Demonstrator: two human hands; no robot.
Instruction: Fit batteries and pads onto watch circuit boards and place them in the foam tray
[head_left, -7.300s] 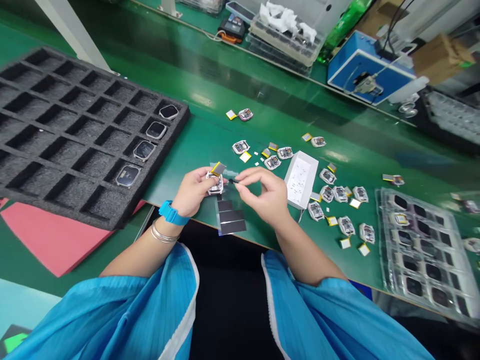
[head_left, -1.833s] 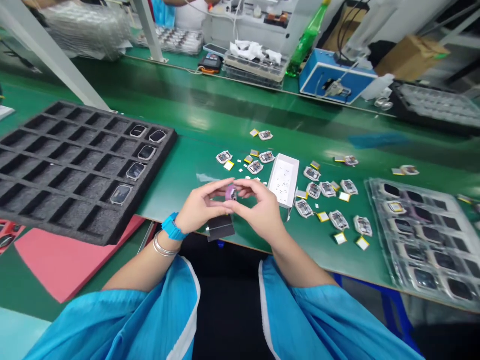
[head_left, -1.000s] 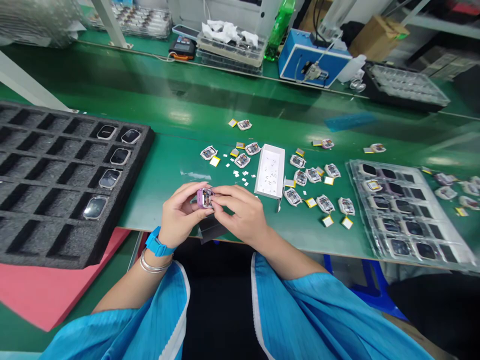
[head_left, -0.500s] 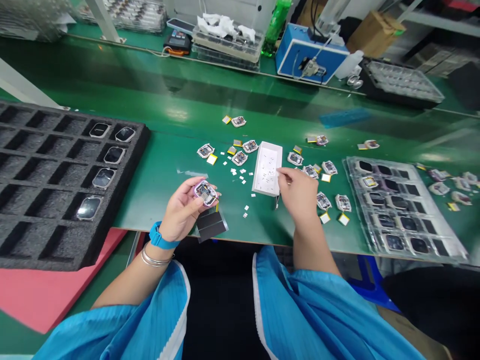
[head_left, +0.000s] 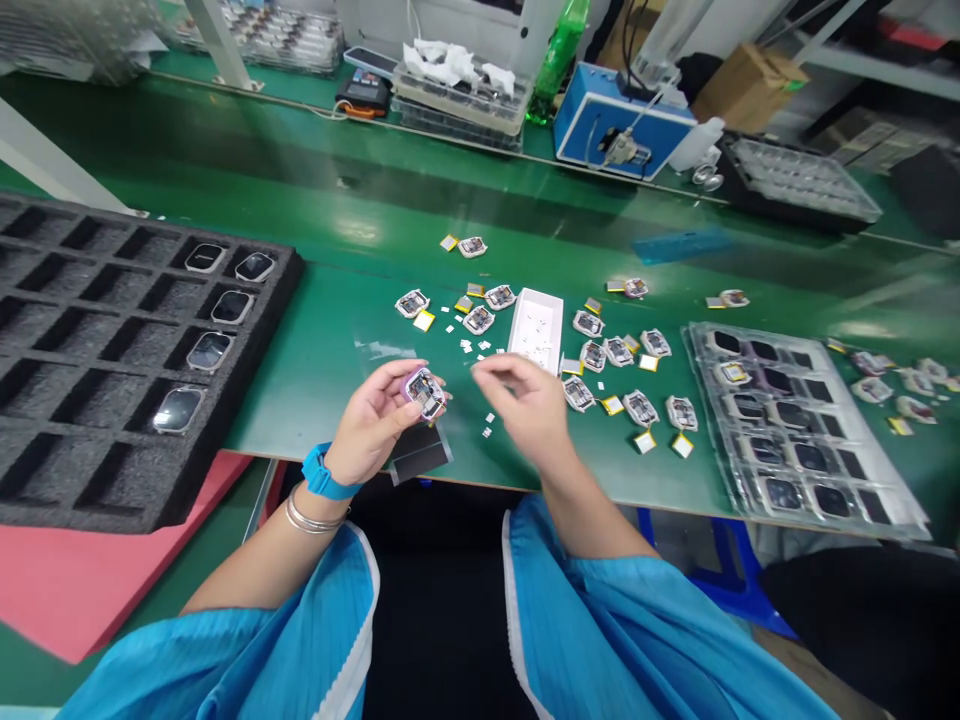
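Note:
My left hand is closed around an opened smartwatch case, its circuit board facing up. My right hand has thumb and fingertips pinched together a short way right of that case; whatever is between them is too small to make out. Beyond the right hand lies a white box holding tiny dark parts. Small white pieces are scattered on the green bench between the hands. Under the left hand lies a sheet with dark strips.
Several opened watch cases with batteries lie to the right. A clear tray of screens and watches sits at far right. At left is a black foam tray with some watches. A blue machine stands on the back shelf.
My right hand has moved left from the white box toward the watch case, fingers still pinched. The left hand has stayed nearly in place, the case slightly turned.

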